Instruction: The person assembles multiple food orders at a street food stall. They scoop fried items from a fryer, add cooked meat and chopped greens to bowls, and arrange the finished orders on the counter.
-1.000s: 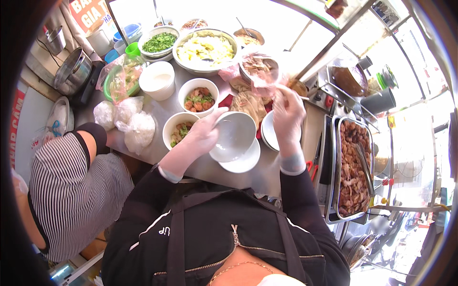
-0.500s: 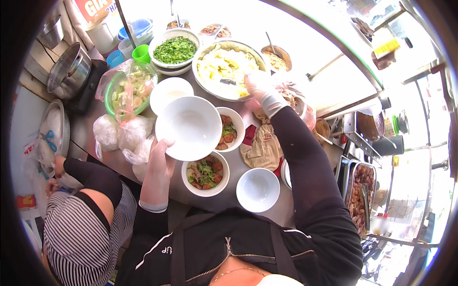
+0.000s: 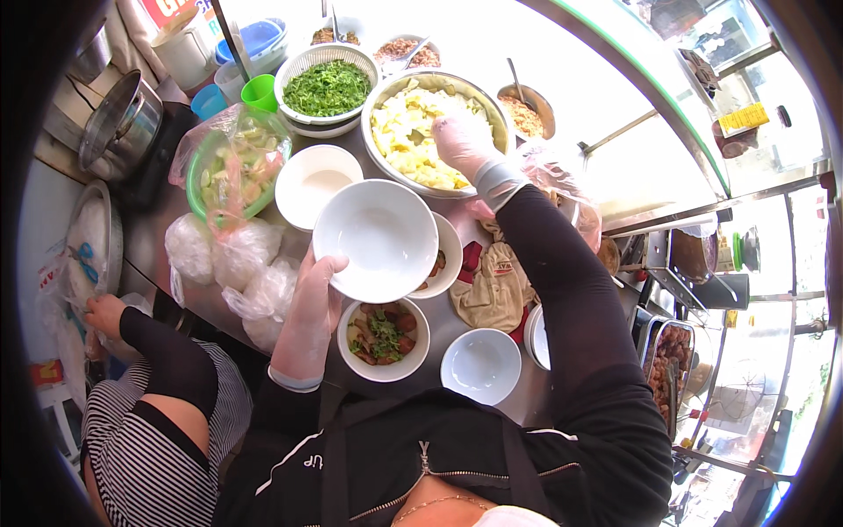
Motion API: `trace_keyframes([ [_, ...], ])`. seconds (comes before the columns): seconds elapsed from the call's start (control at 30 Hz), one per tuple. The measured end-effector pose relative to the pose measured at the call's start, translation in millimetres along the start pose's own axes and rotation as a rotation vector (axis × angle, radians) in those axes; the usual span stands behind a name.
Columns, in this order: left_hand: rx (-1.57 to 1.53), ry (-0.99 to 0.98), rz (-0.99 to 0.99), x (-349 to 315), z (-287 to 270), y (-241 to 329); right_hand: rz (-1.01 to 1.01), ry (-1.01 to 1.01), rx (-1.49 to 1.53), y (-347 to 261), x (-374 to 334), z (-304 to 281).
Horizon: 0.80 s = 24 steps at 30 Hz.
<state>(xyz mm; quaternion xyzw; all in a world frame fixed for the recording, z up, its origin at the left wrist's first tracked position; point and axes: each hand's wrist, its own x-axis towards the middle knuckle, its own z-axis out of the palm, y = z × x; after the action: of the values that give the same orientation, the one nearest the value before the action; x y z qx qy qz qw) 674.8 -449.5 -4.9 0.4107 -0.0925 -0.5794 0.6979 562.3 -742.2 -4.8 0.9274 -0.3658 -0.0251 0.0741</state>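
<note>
Tilted in my gloved left hand (image 3: 309,321) is an empty white bowl (image 3: 376,241), the thumb over its near rim. My gloved right hand (image 3: 465,145) reaches into a large metal basin (image 3: 379,151) of pale yellow, chunky food (image 3: 409,132). Its fingers look curled, and what they hold, if anything, is hidden. Below the held bowl stands a bowl of meat and herbs (image 3: 384,341). A second filled bowl (image 3: 446,255) is partly covered by the held one. An empty bowl (image 3: 480,366) rests near my body, and another white bowl (image 3: 318,180) stands behind the held one.
Chopped greens (image 3: 327,88) fill a white colander at the back. Left are a green basin of cut vegetables (image 3: 241,176) and several tied plastic bags (image 3: 248,250). A beige cloth (image 3: 492,285) lies right. At far left, another person's hand (image 3: 105,314) reaches toward a metal basin.
My left hand has shifted the empty bowl to the right, over more of the second filled bowl. My right hand is now farther into the basin, and the metal utensil seen beside it no longer shows.
</note>
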Motion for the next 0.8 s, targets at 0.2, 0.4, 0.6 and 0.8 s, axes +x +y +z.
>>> trace_keyframes([
  [0.2, 0.057, -0.013, -0.018, 9.6, -5.3, -8.9, 0.056, -0.103, 0.258, 15.7, -2.9, 24.8],
  [0.4, 0.035, -0.027, 0.002, 8.7, 6.3, -4.4, 0.172, -0.259, 0.699, 36.4, 6.3, 30.2],
  [0.6, 0.128, -0.023, -0.005, 17.4, 16.0, -2.6, 0.147, -0.317, 0.73, 42.5, 5.9, 7.6],
  [0.8, 0.139, -0.046, 0.033, 25.4, 23.6, -3.8, 0.207, -0.329, 0.721, 45.7, -20.7, -43.9],
])
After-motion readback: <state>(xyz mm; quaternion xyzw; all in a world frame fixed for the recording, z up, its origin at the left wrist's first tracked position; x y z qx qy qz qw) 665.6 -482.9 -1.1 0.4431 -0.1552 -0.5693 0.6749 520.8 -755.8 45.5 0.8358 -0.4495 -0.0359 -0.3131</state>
